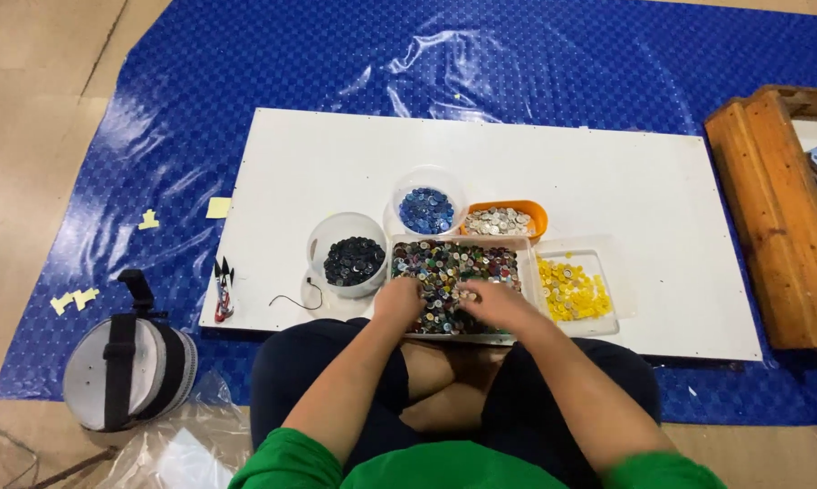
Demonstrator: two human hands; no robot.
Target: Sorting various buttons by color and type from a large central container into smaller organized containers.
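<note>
A clear tray [524, 272] full of mixed-colour buttons [453, 267] lies on a white board [481, 181] in front of me. My left hand [397, 299] rests on the buttons at the tray's near left, fingers curled into the pile. My right hand [494, 303] lies on the buttons near the middle, fingertips pinching at small pale buttons [467, 294]. Whether either hand holds a button is too small to see. Around the tray stand a round tub of black buttons [354, 260], a round tub of blue buttons [426, 210], an orange tub of white buttons [501, 221] and a clear tray of yellow buttons [571, 290].
The board lies on a blue patterned mat [336, 63]. Small scissors [224, 288] and a thin black cord [300, 299] lie at the board's near left. A wooden crate [775, 208] stands to the right. A round grey pouch with a black strap [128, 362] sits on the floor at left.
</note>
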